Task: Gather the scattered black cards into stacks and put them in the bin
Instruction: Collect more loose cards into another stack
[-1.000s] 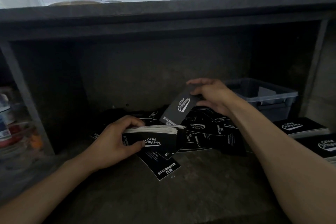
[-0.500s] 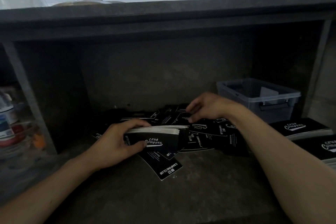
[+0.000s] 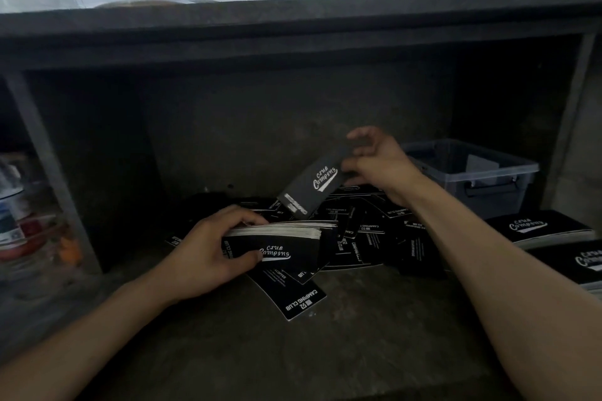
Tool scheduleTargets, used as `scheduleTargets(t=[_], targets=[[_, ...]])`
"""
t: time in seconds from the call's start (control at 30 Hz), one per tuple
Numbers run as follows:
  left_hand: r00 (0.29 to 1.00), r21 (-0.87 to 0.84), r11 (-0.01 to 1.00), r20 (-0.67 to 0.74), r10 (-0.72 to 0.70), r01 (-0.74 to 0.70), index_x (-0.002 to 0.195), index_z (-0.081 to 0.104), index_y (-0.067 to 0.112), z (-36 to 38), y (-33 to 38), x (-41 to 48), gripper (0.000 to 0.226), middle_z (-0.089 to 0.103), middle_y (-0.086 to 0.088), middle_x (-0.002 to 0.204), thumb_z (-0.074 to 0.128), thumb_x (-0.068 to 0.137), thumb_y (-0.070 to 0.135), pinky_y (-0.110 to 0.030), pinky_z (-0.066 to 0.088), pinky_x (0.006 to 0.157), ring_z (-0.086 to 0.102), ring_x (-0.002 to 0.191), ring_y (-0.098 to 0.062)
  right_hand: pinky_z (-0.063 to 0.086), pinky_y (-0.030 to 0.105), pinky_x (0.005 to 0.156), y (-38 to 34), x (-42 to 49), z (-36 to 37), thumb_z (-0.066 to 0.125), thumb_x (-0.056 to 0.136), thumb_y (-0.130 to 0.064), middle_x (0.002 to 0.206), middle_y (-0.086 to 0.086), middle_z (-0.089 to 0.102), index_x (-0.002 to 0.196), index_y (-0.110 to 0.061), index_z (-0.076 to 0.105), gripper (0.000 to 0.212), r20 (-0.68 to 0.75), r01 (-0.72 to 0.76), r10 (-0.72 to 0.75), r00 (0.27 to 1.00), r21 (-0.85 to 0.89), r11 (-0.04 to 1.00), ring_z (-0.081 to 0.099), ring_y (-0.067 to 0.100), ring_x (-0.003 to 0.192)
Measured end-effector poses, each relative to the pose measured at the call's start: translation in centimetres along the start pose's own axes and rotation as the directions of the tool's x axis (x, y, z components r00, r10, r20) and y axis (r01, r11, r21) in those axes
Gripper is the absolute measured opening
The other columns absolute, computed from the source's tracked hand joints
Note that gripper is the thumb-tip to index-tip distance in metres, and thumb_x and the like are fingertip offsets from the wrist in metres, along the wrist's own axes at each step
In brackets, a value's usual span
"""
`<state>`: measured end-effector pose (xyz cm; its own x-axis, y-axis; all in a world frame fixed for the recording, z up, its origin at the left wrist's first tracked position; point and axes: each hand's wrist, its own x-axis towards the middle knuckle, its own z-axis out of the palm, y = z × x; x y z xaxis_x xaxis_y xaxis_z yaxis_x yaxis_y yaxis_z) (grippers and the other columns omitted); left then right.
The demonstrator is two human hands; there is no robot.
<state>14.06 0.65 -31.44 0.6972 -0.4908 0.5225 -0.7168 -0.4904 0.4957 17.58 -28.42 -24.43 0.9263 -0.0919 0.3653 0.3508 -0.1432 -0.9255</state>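
On the dark, rough concrete shelf [image 3: 325, 355] there is one translucent grey plastic bin [image 3: 488, 187], set at the back right corner with its top open; a pale flat piece leans inside it. Just left of the bin the right hand [image 3: 379, 164] pinches one black card with white "Club Camping" lettering [image 3: 314, 187] by its upper end. The card is tilted and raised clear of the heap, the grip narrow on its edge with the other fingers spread. Farther left of the bin and nearer the shelf's front, the left hand [image 3: 208, 257] clasps one thick stack of black cards [image 3: 283, 246], thumb across the printed face, fingers over the white edges. Between that stack and the bin lies the loose heap of black cards [image 3: 368, 238], overlapping too much to count; one stray black card [image 3: 298, 298] juts from it toward the front edge. In front of the bin, by the right wall, sit two squared stacks of black cards [image 3: 534, 226] [image 3: 583, 262], the nearer one cut off by the frame. Open shelf floor runs along the front, between the forearms. The roof of the recess hangs low overhead, and far left of the bin a grey upright post [image 3: 49, 172] bounds the space.
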Motion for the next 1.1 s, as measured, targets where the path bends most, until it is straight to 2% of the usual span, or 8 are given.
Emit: scheduleTargets(t=[0.1, 0.3, 0.43, 0.5, 0.57, 0.63, 0.8, 1.1], targets=[[1.0, 0.01, 1.0, -0.018, 0.016, -0.016, 0.114, 0.065, 0.02, 0.1, 0.1, 0.0, 0.044, 0.061, 0.007, 0.127, 0.083, 0.078, 0.004, -0.022, 0.049, 0.101, 0.061, 0.118, -0.005, 0.062, 0.039, 0.066, 0.2, -0.4, 0.5, 0.053, 0.084, 0.013, 0.102, 0.011, 0.06, 0.104, -0.017, 0.063, 0.038, 0.19, -0.148, 0.143, 0.971, 0.013, 0.989, 0.064, 0.021, 0.086], [0.999, -0.091, 0.995, 0.021, -0.027, 0.028, 0.138, 0.049, 0.029, 0.1, -0.5, -0.1, 0.069, 0.066, 0.018, 0.126, 0.082, 0.081, 0.007, -0.021, 0.05, 0.101, 0.064, 0.117, -0.003, 0.048, 0.041, 0.097, 0.7, -1.1, -1.2, 0.055, 0.097, -0.024, 0.116, 0.009, 0.07, 0.116, -0.016, 0.067, 0.024, 0.586, -0.207, 0.456, 0.669, -0.442, 0.873, 0.064, 0.026, 0.113], [0.999, -0.069, 0.997, 0.04, 0.025, -0.022, 0.129, 0.06, 0.036, -0.1, -0.7, -0.1, 0.051, 0.068, 0.015, 0.123, 0.079, 0.086, 0.017, -0.018, 0.051, 0.095, 0.066, 0.113, -0.006, 0.048, 0.032, 0.087, 0.9, 0.3, -1.4, 0.048, 0.1, -0.036, 0.117, 0.012, 0.069, 0.112, -0.01, 0.068, 0.035, 0.263, -0.19, 0.31, 0.914, -0.397, 0.898, 0.067, 0.021, 0.101], [0.999, -0.065, 0.997, 0.042, 0.032, -0.029, 0.127, 0.06, 0.038, -0.1, -0.6, -0.1, 0.047, 0.068, 0.015, 0.122, 0.078, 0.085, 0.027, -0.018, 0.052, 0.095, 0.067, 0.112, -0.007, 0.044, 0.03, 0.083, 1.9, 1.0, -1.6, 0.047, 0.1, -0.021, 0.123, 0.019, 0.063, 0.117, -0.001, 0.063, 0.031, 0.02, -0.107, 0.195, 0.981, -0.782, 0.615, 0.062, 0.029, 0.106], [0.998, -0.058, 0.998, 0.042, 0.037, -0.034, 0.125, 0.059, 0.039, -0.1, -0.6, 0.0, 0.045, 0.068, 0.015, 0.12, 0.075, 0.084, 0.035, -0.019, 0.052, 0.094, 0.067, 0.111, -0.008, 0.044, 0.027, 0.084, 3.3, 0.7, -1.5, 0.044, 0.098, -0.014, 0.129, 0.019, 0.059, 0.121, 0.002, 0.06, 0.032, 0.041, -0.033, 0.318, 0.947, -0.974, 0.224, 0.059, 0.031, 0.114], [0.998, -0.05, 0.998, 0.042, 0.044, -0.042, 0.124, 0.06, 0.038, -0.1, -0.6, 0.0, 0.043, 0.068, 0.015, 0.12, 0.074, 0.084, 0.036, -0.018, 0.052, 0.093, 0.067, 0.11, -0.008, 0.046, 0.028, 0.087, 4.3, 0.6, -1.5, 0.042, 0.098, -0.014, 0.13, 0.018, 0.058, 0.121, 0.001, 0.06, 0.033, 0.098, 0.061, 0.443, 0.891, -0.993, 0.097, 0.059, 0.029, 0.112], [0.998, -0.072, 0.996, 0.039, 0.049, -0.046, 0.123, 0.062, 0.035, -0.1, -0.7, 0.0, 0.041, 0.068, 0.012, 0.119, 0.075, 0.085, 0.028, -0.02, 0.053, 0.092, 0.067, 0.11, -0.009, 0.049, 0.025, 0.082, 2.8, 1.2, -1.9, 0.052, 0.094, -0.015, 0.116, 0.01, 0.068, 0.116, -0.011, 0.068, 0.028, 0.107, -0.002, 0.238, 0.965, -0.909, 0.417, 0.064, 0.026, 0.104], [0.998, -0.075, 0.996, 0.04, 0.045, -0.042, 0.122, 0.062, 0.035, -0.1, -0.4, -0.1, 0.044, 0.069, 0.014, 0.118, 0.078, 0.087, 0.014, -0.016, 0.052, 0.09, 0.068, 0.109, -0.006, 0.04, 0.019, 0.085, 1.8, -0.4, -1.5, 0.061, 0.084, -0.001, 0.143, -0.002, 0.048, 0.137, -0.033, 0.052, 0.063, 0.328, 0.187, 0.418, 0.847, -0.92, 0.343, 0.05, 0.018, 0.124]])
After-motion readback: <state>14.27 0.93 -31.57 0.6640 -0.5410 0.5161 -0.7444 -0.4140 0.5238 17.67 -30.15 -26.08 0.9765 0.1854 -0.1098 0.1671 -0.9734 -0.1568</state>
